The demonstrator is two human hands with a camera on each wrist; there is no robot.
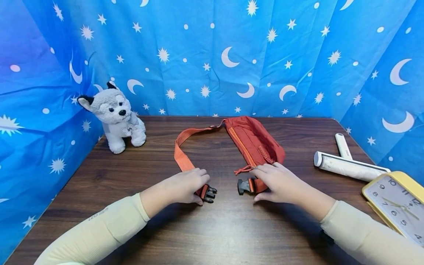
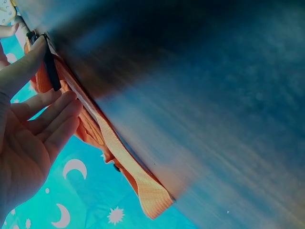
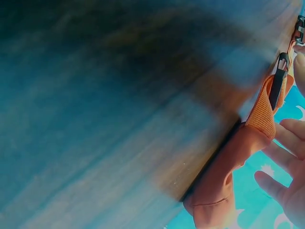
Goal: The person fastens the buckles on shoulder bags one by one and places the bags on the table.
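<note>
A red waist bag (image 1: 255,141) lies on the table, its orange strap (image 1: 183,152) looping left. My left hand (image 1: 187,184) holds the strap end by the black pronged buckle half (image 1: 208,194). In the left wrist view, the thumb lies over that buckle (image 2: 50,67), with the fingers on its other side. My right hand (image 1: 281,184) is spread around the short strap with the black socket buckle half (image 1: 244,186). The right wrist view shows loose fingers beside this buckle (image 3: 280,76). Both buckle halves face each other, apart.
A grey-and-white plush husky (image 1: 116,116) sits at the back left. On the right lie a white lint roller (image 1: 351,167) and a yellow clock (image 1: 397,206). Blue curtains (image 1: 198,55) with moons and stars surround the table (image 1: 218,235).
</note>
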